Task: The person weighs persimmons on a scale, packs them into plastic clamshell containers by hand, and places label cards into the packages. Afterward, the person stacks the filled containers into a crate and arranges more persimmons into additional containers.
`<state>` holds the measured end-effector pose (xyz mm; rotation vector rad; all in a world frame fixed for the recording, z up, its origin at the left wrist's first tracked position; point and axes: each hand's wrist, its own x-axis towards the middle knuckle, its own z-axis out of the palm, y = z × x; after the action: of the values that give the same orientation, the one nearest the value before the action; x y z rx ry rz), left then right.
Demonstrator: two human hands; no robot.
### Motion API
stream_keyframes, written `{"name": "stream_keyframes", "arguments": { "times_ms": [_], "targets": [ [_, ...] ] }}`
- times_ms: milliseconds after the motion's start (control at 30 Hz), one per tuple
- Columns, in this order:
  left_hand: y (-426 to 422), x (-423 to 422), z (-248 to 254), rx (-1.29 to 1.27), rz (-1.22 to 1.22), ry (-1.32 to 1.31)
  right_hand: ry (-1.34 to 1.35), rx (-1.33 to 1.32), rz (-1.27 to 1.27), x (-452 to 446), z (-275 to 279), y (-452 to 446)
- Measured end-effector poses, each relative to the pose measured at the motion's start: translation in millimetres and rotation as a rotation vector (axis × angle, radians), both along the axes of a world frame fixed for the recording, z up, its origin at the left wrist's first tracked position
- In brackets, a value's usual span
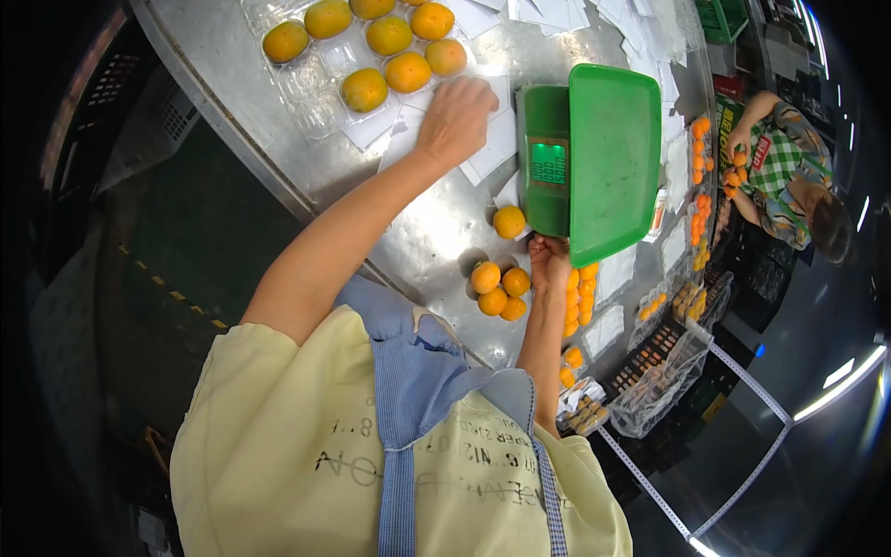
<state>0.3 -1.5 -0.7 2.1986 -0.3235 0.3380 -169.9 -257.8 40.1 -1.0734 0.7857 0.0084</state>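
Note:
My left hand (pixel 458 119) rests over white paper sheets (pixel 490 139), close to the orange-yellow round fruits (pixel 408 71) in a clear plastic tray (pixel 311 88). Its fingers are curled under, so whatever they hold is hidden. My right hand (pixel 549 260) is bent closed at the near edge of a green scale (pixel 548 212) with a lit display; its fingertips are partly hidden by the scale's green tray (pixel 615 162). One loose fruit (pixel 509 222) lies beside the scale, and several more fruits (pixel 492 301) sit in a cluster left of my right wrist.
Packed orange fruits (pixel 581 297) line the metal table (pixel 436 218) beyond my right arm. More white sheets lie at the far side. A black crate (pixel 654 351) with plastic film stands at right. Another person (pixel 789 162) in a checked apron holds fruit across the table.

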Motion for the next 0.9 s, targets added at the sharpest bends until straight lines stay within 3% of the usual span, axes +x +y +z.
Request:
{"name": "stream_keyframes", "arguments": {
  "times_ms": [900],
  "targets": [
    [-1, 0, -1, -0.029, 0.003, -0.017, 0.055, 0.002, 0.19, 11, 3, 27]
  ]
}}
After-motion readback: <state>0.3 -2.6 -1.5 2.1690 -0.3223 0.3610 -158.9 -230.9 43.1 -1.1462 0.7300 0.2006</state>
